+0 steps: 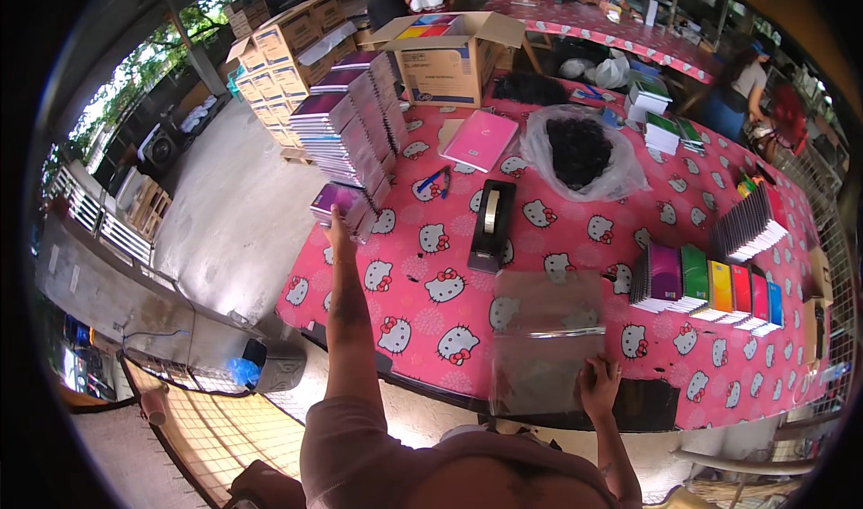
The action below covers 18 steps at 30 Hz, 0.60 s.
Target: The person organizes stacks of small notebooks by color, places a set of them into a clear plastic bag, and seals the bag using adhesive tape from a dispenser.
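Reaching left hand (pixel 337 230) touching purple notebook (pixel 342 203), right hand (pixel 598 385) pinching clear plastic bag (pixel 547 338)

Pink bench cover (pixel 539 239) patterned with white cartoon cat faces and red bows, black tape dispenser (pixel 491 226) at centre, purple notebook stack (pixel 346 205) at ten o'clock, rainbow row of notebooks (pixel 710 292) at three o'clock, clear glossy plastic bag (pixel 544 343) at five o'clock, pink folder (pixel 481 139) at twelve o'clock.

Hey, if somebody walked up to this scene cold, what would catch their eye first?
Probably the bright pink cat-print tablecloth covering the long table. Next, the left hand reaching to the tall slanting stack of purple notebooks at the table's left end, while the right hand holds a clear plastic bag at the near edge. A fanned row of coloured notebooks lies to the right, and a black tape dispenser sits mid-table.
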{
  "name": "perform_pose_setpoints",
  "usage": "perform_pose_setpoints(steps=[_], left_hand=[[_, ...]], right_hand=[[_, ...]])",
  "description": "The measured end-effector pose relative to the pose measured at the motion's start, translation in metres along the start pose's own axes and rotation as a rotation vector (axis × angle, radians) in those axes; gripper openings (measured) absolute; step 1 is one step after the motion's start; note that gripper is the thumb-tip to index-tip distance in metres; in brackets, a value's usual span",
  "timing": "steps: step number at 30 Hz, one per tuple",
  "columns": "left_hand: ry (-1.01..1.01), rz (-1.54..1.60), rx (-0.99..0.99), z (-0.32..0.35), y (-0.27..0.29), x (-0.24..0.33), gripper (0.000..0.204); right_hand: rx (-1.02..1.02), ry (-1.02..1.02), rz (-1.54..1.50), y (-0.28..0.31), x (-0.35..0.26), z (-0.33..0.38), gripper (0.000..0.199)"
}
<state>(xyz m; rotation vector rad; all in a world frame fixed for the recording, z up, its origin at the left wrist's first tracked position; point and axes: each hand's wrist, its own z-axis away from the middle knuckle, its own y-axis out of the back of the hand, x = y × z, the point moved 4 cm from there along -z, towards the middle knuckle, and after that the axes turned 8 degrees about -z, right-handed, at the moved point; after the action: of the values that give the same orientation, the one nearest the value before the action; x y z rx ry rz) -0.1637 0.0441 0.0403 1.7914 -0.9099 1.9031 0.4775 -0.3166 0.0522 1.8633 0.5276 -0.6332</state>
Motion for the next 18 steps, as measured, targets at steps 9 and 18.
perform_pose_setpoints(steps=[9,18], left_hand=[[-0.951,-0.879,-0.412,-0.036,-0.003,0.013,0.066],[-0.678,-0.435,-0.05,0.215,-0.138,0.09,0.042]], right_hand=[[0.112,-0.048,-0.014,-0.007,-0.008,0.003,0.027],[0.204,-0.129,-0.44,0.022,0.048,-0.011,0.042]])
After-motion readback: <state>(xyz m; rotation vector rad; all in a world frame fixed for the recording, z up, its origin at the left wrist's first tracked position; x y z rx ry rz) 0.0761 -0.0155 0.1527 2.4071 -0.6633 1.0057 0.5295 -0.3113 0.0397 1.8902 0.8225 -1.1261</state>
